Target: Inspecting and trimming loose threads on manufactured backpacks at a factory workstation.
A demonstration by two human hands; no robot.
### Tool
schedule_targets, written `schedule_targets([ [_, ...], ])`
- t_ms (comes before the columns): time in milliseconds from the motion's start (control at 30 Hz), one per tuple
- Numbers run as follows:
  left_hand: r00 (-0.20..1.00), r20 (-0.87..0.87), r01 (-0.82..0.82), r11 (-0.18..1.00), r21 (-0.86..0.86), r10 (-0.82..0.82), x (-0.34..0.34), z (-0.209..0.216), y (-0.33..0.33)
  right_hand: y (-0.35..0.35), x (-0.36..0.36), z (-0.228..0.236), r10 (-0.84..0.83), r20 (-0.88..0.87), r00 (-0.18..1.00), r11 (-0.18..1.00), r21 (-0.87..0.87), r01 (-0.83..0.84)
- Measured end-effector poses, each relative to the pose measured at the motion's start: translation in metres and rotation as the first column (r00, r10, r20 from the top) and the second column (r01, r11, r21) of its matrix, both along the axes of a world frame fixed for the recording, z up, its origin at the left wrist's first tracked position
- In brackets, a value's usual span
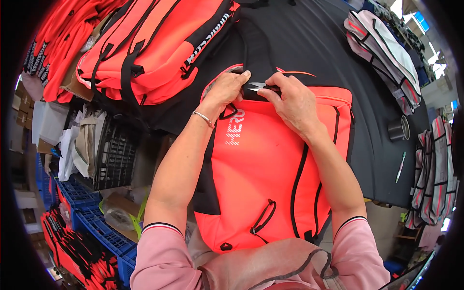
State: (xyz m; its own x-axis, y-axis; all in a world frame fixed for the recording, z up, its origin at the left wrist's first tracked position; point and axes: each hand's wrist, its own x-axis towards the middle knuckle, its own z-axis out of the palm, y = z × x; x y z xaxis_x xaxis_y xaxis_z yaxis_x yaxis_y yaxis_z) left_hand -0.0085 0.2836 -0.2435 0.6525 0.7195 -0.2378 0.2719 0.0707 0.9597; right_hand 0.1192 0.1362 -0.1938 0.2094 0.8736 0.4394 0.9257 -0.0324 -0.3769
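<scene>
Backpack [261, 169]: bright coral, lying front up at the near edge of your black-covered table [372, 154], top end pointing at the far edge, bottom end right up by your apron [261, 258]
Left hand [224, 89]: thumb and fingers closed in on the backpack's top edge, thumb tip by the strap; can't quite tell which layer you've got pinched
Right hand [292, 99]: thumb and index pinching the snips, other fingers curled in, so pretty snug
Snips [256, 87]: silver blades pointing left over the black bit between your hands; can't tell if they're touching it
Black strap [258, 53]: runs from the backpack's top toward the table's far edge
Zip cord [265, 217]: black loop lying on the backpack's lower part
Second bag [169, 63]: big coral one at the table's far left corner, black straps up
Right side stuff: dark cup [398, 128] near the right edge, toothbrush-looking thing [400, 166] closer to you, pale bags [382, 53] piled toward the far right corner
Off the left edge: black crate [116, 154], then blue crates [99, 217] nearer you
</scene>
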Motion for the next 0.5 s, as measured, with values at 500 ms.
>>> schedule_targets([
  [500,1.000,-0.009,0.011,0.997,-0.075,-0.012,-0.001,0.002,0.004,0.010,0.004,-0.009,-0.030,-0.038,0.999,0.993,-0.116,0.025],
])
